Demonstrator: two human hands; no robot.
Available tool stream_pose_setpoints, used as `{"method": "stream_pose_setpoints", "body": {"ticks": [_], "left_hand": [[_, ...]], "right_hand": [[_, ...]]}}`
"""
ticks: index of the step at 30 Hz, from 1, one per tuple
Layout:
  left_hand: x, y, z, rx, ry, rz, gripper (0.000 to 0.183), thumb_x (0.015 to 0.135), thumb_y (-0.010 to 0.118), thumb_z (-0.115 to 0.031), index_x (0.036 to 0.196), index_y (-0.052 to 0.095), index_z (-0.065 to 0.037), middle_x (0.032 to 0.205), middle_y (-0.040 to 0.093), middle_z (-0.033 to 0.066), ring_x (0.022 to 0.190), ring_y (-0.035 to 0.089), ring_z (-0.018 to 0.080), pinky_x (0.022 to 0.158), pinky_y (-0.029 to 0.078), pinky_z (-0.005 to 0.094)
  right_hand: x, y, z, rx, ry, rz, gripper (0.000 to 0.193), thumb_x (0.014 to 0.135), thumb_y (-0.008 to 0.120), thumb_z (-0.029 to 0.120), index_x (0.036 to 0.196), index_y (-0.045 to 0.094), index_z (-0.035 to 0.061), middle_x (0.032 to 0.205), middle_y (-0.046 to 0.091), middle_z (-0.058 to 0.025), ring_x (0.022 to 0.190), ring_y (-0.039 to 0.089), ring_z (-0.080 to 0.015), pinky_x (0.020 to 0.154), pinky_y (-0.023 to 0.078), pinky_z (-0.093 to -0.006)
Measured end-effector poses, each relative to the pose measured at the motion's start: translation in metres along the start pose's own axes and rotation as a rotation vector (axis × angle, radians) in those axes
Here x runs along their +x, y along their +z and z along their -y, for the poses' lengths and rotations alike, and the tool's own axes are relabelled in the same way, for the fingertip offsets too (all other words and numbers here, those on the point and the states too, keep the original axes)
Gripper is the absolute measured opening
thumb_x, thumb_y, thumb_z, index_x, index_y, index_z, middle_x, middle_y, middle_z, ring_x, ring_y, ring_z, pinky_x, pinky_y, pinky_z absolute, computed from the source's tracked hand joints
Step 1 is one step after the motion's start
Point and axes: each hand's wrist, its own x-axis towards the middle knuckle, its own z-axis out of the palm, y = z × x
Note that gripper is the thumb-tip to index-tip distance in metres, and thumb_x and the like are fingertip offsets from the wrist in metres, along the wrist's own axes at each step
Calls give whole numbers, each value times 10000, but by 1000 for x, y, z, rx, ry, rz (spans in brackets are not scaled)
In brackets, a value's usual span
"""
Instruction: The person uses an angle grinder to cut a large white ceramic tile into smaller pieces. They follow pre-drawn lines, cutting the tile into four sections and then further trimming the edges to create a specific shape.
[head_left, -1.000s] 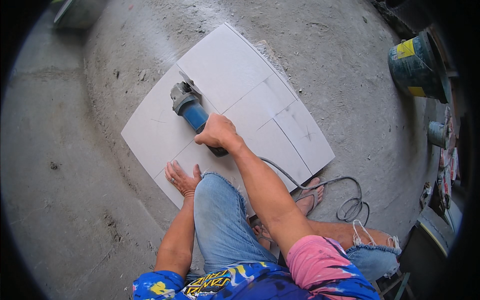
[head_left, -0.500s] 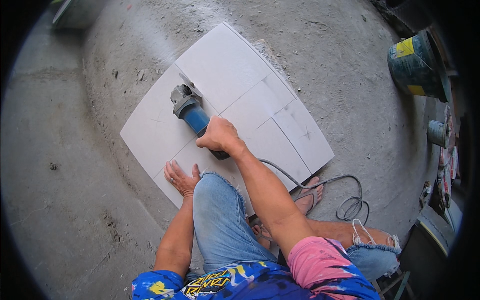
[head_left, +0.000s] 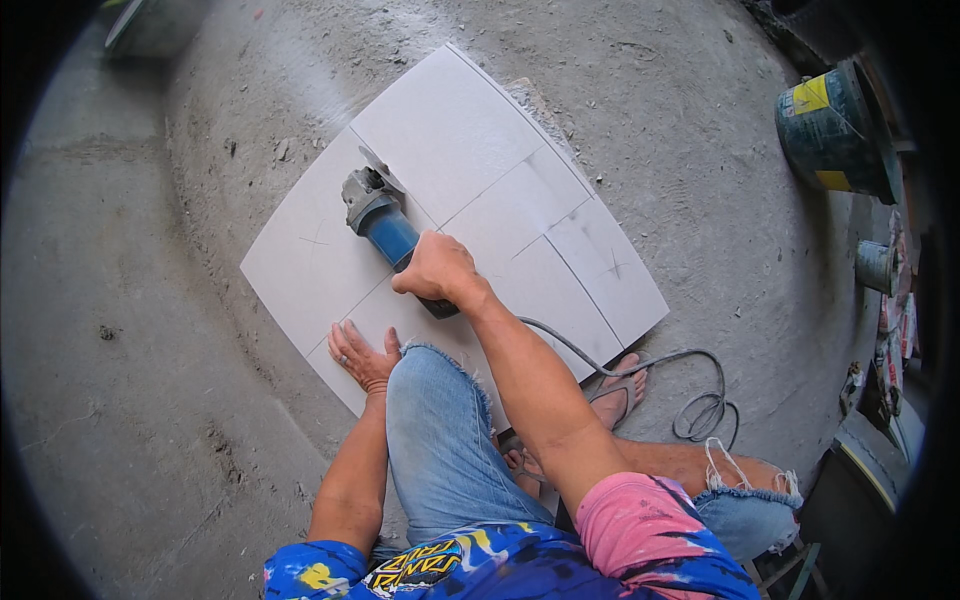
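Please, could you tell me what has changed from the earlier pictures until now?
Since the first picture, the blue angle grinder and the right hand holding it have shifted very slightly toward the person; since the second, no visible change. Nothing was newly grasped or released. The left hand still rests on the pale tile.

Right hand (head_left: 438,268) grips blue grinder (head_left: 388,228) — left hand (head_left: 362,357) rests on pale tile (head_left: 302,275).

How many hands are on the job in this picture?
2. The right hand grips the blue angle grinder; the left hand lies with fingers spread on the large white tile, beside the jeans-covered knee. No other hands show.
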Motion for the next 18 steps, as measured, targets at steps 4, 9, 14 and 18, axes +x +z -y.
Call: {"method": "stream_pose_setpoints", "body": {"ticks": [4, 9, 14, 18], "left_hand": [[0, 0, 1, -6, 0, 0, 910, 890, 614, -605, 1490, 313, 10, 1544, 232, 227, 1444, 200, 451, 1183, 215, 609], [1, -3, -2, -7, 2, -5, 884, 893, 635, -573, 1482, 324, 9, 1537, 241, 226, 1437, 208, 445, 1176, 229, 598], [2, -8, -8, 4, 22, -31, 836, 907, 658, -523, 1469, 344, 11, 1527, 260, 218, 1421, 231, 431, 1163, 254, 577], [3, -9, -7, 17, 32, -39, 836, 908, 659, -522, 1466, 346, 15, 1526, 265, 220, 1416, 242, 431, 1158, 262, 579]], "right_hand": [[0, 0, 1, -6, -1, 5, 454, 583, 756, 265, 881, 737, -77, 913, 726, -284, 893, 738, -384, 833, 583, -401], [0, -1, 1, -3, 2, 6, 462, 586, 761, 268, 890, 737, -79, 916, 727, -282, 892, 738, -382, 833, 583, -400], [-2, -2, 0, 5, -4, 4, 456, 584, 763, 267, 884, 736, -76, 913, 728, -278, 887, 738, -380, 828, 582, -401], [-4, -3, -1, 2, 8, 22, 448, 590, 764, 258, 890, 735, -74, 919, 730, -271, 900, 738, -374, 832, 581, -398]]}}
